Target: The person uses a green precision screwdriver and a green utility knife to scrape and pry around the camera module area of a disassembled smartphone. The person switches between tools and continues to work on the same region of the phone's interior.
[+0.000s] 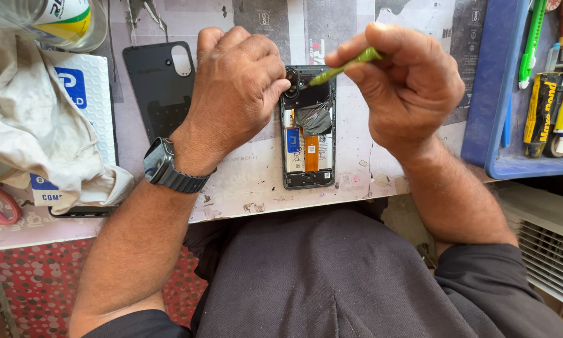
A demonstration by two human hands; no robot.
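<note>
Opened phone on desk, worked with both hands

Left to right: crumpled cloth [37,119] at the desk [244,181] edge; detached black back cover [159,87] lying flat; wristwatch [166,166] on left wrist; left hand [234,87] curled shut, fingertips pressing the phone's upper left edge; phone [308,134], back removed, battery and orange ribbon exposed, flat near desk front; right hand [406,84] pinched closed on a green screwdriver [344,64], tip at the phone's top; blue tray [500,112] with tubes and tools

Green screwdriver [344,66], black phone [307,134]
</note>
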